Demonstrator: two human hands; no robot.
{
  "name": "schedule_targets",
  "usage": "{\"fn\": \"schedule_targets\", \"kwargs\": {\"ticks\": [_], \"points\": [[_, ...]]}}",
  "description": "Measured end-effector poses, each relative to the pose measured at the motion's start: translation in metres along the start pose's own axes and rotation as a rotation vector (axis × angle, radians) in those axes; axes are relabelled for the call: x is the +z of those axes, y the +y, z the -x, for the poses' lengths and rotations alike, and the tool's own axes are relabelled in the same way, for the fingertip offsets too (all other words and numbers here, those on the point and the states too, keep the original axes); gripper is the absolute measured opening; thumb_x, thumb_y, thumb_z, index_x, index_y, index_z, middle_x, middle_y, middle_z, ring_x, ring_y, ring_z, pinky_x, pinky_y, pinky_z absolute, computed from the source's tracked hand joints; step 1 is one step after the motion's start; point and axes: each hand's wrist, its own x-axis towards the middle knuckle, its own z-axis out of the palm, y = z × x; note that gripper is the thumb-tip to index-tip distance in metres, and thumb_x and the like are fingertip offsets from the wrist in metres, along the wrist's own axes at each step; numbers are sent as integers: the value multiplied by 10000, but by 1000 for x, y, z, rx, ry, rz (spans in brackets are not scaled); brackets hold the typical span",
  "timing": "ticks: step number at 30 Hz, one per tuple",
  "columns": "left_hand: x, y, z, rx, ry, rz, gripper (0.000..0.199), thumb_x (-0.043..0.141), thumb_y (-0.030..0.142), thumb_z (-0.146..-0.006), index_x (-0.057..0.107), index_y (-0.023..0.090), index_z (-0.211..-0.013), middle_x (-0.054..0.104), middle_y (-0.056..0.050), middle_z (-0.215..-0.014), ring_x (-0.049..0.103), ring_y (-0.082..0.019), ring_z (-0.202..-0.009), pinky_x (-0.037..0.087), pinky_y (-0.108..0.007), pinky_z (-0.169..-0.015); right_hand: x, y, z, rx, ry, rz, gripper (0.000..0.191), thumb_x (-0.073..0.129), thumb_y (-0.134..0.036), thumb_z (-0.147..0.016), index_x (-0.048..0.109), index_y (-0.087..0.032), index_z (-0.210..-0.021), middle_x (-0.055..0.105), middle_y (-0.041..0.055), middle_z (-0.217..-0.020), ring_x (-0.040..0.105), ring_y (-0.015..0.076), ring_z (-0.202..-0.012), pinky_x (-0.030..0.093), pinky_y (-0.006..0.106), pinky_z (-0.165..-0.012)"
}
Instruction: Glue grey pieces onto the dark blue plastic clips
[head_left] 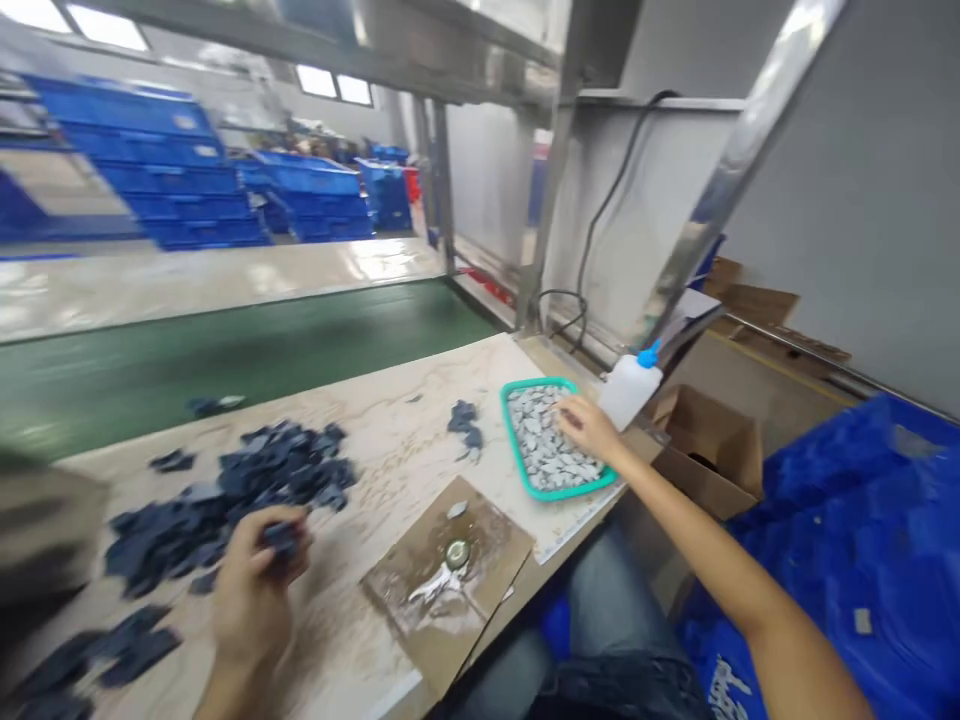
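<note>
Basket (513, 432) — right hand (589, 430) over rim, grip unclear | left hand (253, 585) clasps scrap (280, 540) — tabletop (401, 480) between

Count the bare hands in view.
2. The left hand holds a dark piece beside the dark heap; the right hand is over the pale pieces in the green basket. No others show.

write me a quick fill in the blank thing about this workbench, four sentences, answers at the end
The dark piece is held in the ____ hand.
The hand at the basket of pale pieces is the ____ one.
The cap of the white bottle is ____.
The flat brown sheet lying between the hands is made of ____.

Missing words: left; right; blue; cardboard.
</note>
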Motion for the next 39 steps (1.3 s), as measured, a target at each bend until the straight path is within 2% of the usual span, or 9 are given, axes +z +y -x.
{"fn": "schedule_targets", "kwargs": {"ticks": [2,4,10,16,21,25,29,34,39], "points": [[2,-13,2,-125,-41,98,320,534,405,-472,488,204,-716,503,17,-615,434,-123,-502,321,-215,-393,1,-6,-2,45,45,-121,227,467,-325,-940,579,-129,-963,633,107,-917,637,206,-834,540,362,-746],[8,-19,6,-154,-120,110,332,543,394,-493,530,202,-763,518,13,-624,429,-119,-488,335,-224,-401,3,-20,2,80,57,-245,296,433,-410,-921,553,-146,-979,632,115,-880,645,210,-791,548,336,-677],[21,-23,19,70,-296,27,363,675,422,-630,635,197,-912,667,-62,-967,628,-199,-902,518,-252,-677,13,-82,21,160,-101,-580,305,502,-492,-876,552,-203,-959,647,88,-865,650,199,-778,557,307,-639],[25,-31,16,35,-348,118,315,730,413,-645,659,168,-831,684,-56,-878,643,-182,-822,539,-238,-607,19,-111,14,365,-210,-1036,300,774,-466,-698,632,-230,-816,658,43,-869,627,169,-764,539,250,-603],[25,-32,15,-117,-393,295,407,825,399,-576,653,142,-841,698,-57,-845,669,-172,-771,575,-260,-655,34,-112,22,305,-209,-822,241,784,-385,-708,654,-209,-808,644,18,-722,590,134,-600,532,238,-574],[26,-32,17,-148,-453,378,391,840,379,-598,665,139,-853,726,-69,-854,692,-175,-774,587,-259,-678,54,-117,40,10,-265,-582,153,632,-237,-858,673,-199,-1000,655,23,-769,610,139,-628,534,236,-575],[27,-33,19,-88,-549,349,321,785,339,-690,701,148,-933,739,-84,-939,703,-185,-833,599,-264,-710,74,-116,51,-262,-235,-435,162,570,-110,-900,652,-194,-1012,669,27,-842,616,133,-687,511,220,-572],[25,-31,17,-4,-606,252,228,712,246,-750,720,160,-961,713,-87,-1068,678,-180,-970,591,-241,-766,88,-109,50,-365,-208,-360,150,582,-90,-906,616,-191,-1012,689,34,-884,643,158,-779,527,263,-682],[23,-30,18,-67,-613,171,287,703,292,-752,714,153,-1003,707,-91,-1055,681,-150,-831,573,-197,-637,87,-111,46,-421,-243,-335,148,552,-79,-914,604,-202,-977,689,29,-879,634,172,-774,520,291,-688]]}}
